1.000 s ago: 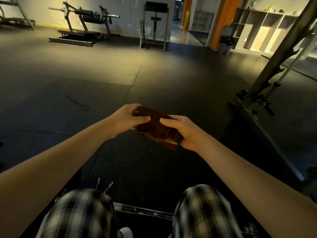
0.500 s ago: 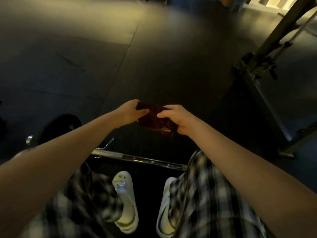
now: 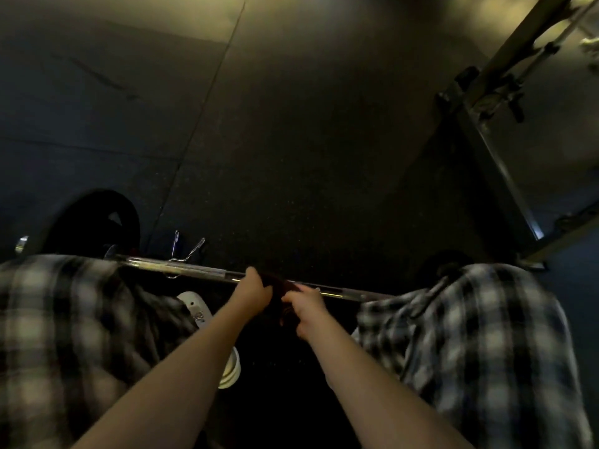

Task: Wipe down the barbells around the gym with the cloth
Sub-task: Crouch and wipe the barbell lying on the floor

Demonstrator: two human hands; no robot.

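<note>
A steel barbell [image 3: 194, 270] lies across the dark rubber floor in front of my knees, with a black weight plate [image 3: 94, 222] on its left end. A dark brown cloth [image 3: 278, 291] sits on the middle of the bar. My left hand [image 3: 254, 291] grips the cloth's left side against the bar. My right hand [image 3: 306, 306] holds the cloth's right side, just below the bar. The bar's right end is hidden behind my right knee.
A spring collar clip [image 3: 184, 254] sticks up from the bar near the plate. A metal rack frame [image 3: 496, 131] stands at the right, its base running along the floor. My plaid trouser legs and a white shoe [image 3: 197, 309] fill the foreground.
The view has tilted down as I bent low. Both hands have carried the cloth down from mid-air onto the barbell's shaft.
</note>
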